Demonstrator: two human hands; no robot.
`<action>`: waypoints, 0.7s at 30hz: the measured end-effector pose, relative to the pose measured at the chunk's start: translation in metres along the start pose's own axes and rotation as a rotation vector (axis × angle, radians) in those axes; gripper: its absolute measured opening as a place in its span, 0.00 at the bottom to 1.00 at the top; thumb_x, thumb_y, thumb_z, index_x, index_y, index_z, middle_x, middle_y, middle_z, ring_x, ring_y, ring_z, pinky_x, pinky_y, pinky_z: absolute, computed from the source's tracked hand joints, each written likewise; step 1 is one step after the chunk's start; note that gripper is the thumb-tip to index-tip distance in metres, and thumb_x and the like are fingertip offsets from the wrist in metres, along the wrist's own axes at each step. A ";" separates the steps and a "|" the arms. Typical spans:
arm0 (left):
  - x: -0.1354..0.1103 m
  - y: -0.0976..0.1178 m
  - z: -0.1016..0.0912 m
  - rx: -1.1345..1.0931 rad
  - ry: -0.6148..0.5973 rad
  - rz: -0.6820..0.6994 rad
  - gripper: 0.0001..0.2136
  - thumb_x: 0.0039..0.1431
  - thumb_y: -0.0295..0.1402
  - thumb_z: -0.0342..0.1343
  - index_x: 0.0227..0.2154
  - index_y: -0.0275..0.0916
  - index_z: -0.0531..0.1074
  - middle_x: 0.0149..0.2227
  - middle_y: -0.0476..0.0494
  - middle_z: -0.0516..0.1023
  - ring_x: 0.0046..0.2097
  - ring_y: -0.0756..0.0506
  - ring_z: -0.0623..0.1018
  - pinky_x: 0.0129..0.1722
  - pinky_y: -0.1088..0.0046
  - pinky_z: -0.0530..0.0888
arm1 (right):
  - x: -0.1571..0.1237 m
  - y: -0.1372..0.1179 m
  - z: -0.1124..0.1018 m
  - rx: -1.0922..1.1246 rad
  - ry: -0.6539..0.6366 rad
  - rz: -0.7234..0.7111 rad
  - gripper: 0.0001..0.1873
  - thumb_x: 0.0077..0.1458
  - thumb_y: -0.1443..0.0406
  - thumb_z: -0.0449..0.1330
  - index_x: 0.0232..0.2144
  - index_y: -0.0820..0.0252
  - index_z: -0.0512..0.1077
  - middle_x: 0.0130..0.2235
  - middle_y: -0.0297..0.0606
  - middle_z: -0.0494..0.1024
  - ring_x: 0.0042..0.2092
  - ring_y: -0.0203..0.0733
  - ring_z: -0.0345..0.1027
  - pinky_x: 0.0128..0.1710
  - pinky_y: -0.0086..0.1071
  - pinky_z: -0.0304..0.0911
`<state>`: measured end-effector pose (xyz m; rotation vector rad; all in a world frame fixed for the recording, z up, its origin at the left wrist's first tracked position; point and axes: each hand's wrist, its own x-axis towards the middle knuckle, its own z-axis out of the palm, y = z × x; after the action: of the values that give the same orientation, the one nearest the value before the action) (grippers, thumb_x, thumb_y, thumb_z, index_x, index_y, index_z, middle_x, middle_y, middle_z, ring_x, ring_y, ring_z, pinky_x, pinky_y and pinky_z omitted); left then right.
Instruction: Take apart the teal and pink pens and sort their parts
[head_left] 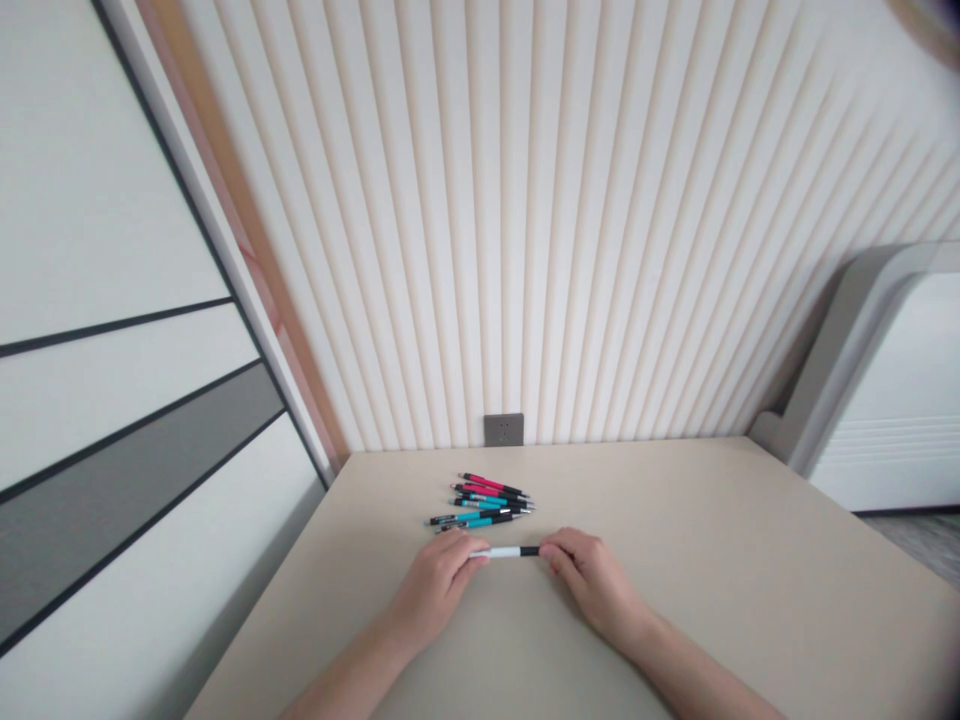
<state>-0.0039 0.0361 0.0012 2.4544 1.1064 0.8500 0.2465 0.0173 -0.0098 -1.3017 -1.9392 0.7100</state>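
A white pen with a black end [507,551] lies level just above the beige table [720,560], held at both ends. My left hand [437,585] pinches its white end with closed fingers. My right hand [586,578] grips the black end, fingers curled. Just beyond the held pen lies a small pile of several red, teal and black pens [487,502], spread in a loose fan.
A grey wall socket [503,429] sits in the ribbed wall just above the table's far edge. A white and grey cabinet [885,390] stands to the right of the table. Panelled wall with dark stripes runs along the left.
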 end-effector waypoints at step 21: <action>0.000 -0.004 -0.002 0.037 0.085 0.236 0.07 0.66 0.31 0.52 0.41 0.39 0.75 0.32 0.45 0.76 0.36 0.47 0.74 0.38 0.73 0.70 | 0.001 -0.003 0.009 -0.244 -0.085 -0.153 0.18 0.68 0.61 0.45 0.35 0.59 0.73 0.34 0.39 0.77 0.38 0.42 0.67 0.41 0.34 0.59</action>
<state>-0.0074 0.0388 0.0014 2.6390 0.8769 1.0187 0.2376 0.0167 -0.0129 -1.2641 -2.2228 0.4712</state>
